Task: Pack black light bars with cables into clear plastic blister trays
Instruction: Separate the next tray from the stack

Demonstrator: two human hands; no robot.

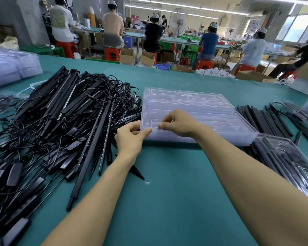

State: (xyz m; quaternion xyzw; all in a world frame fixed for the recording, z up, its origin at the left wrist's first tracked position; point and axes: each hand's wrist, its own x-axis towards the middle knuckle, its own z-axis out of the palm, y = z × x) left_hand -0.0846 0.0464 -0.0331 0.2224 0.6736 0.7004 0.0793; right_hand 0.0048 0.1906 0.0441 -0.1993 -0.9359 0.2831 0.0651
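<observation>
A stack of clear plastic blister trays (203,110) lies in the middle of the green table. My left hand (131,137) pinches the stack's near left corner between thumb and fingers. My right hand (179,124) pinches the near edge of the top tray just to the right of it. A big tangled pile of black light bars with cables (60,125) covers the table's left side, reaching up to the stack's left edge.
Black bars (263,119) lie in a row right of the stack. A packed, closed blister tray (288,162) sits at the near right. More clear trays (11,68) are stacked at the far left. Several people sit at benches beyond the table.
</observation>
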